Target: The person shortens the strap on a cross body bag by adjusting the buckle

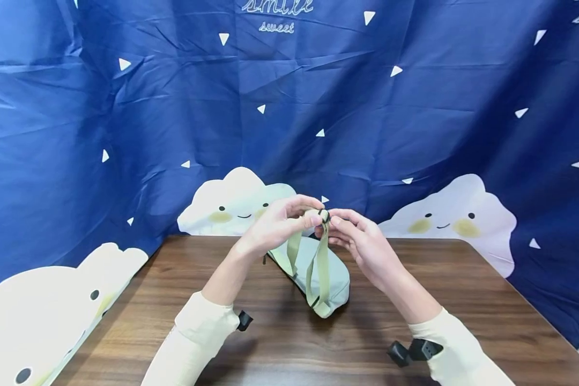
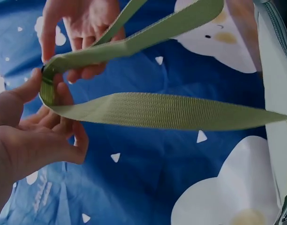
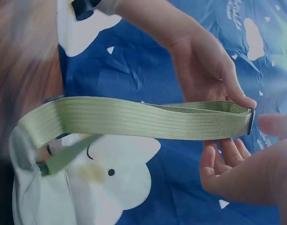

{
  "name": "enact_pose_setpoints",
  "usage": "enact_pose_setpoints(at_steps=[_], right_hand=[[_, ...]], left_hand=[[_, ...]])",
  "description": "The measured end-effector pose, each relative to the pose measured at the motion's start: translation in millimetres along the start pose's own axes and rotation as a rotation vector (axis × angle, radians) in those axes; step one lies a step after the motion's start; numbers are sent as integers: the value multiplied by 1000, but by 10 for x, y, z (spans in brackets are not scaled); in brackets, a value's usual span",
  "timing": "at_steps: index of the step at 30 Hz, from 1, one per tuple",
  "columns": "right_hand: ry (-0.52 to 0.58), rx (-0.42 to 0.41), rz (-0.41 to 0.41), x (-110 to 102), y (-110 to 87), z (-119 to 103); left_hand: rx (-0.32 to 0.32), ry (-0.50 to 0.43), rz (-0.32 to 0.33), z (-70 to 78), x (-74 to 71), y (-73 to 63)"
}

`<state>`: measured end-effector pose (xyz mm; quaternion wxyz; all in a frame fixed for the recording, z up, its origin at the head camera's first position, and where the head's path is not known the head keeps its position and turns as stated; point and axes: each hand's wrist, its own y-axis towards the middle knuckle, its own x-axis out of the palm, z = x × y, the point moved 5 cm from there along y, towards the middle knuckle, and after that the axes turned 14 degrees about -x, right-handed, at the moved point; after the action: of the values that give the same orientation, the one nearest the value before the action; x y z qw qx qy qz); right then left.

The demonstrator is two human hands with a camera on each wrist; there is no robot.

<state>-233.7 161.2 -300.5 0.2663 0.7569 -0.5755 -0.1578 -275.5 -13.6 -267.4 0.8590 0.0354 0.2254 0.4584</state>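
A pale green bag [image 1: 335,271] lies on the table beneath both hands, its light green webbing strap [image 1: 323,268] drawn up into a tall loop. At the top of the loop sits a small dark strap buckle [image 3: 251,121]. My left hand [image 1: 280,224] pinches the strap at the buckle, thumb on the near side. From the other side my right hand [image 1: 359,238] holds the strap by the buckle, its thumb tip right beside it and its other fingers curled behind the webbing. In the left wrist view, part of the bag's zipper [image 2: 279,28] shows.
The brown wooden table [image 1: 212,332] runs up to a blue cloth backdrop [image 1: 289,134] with white triangles and smiling clouds. Dark wrist cameras [image 1: 399,354] sit by both cream sleeves [image 1: 463,351].
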Motion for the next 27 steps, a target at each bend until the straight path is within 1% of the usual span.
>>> enact_pose_setpoints(at_steps=[3,5,7,9,11,13,17,21,24,25,27], right_hand=[[97,93,54,-50,5,61],[154,121,69,-82,9,75],[211,120,72,-108,13,63],[243,96,69,-131,20,36],[251,61,67,-146,23,-2],[232,23,60,-146,26,-37],[150,-57,26,-102,17,-86],[-23,-132,11,-57,-15,-140],[-115,-184,32,-40,-26,-188],[-131,-201,40,-35,-28,-205],[-109,-235,48,-27,-24,-222]], left_hand=[[39,51,-25,-24,64,7],[52,62,-44,-34,89,10],[49,44,-81,-47,109,20],[26,13,-129,-66,125,36],[-8,-19,-164,-88,130,51],[-33,-45,-179,-104,117,56],[-62,-88,-160,-112,77,43],[-70,-145,-129,-83,83,16],[-78,-163,-112,-55,110,-6],[-81,-172,-112,-46,119,-13],[-92,-181,-122,-43,131,-14]])
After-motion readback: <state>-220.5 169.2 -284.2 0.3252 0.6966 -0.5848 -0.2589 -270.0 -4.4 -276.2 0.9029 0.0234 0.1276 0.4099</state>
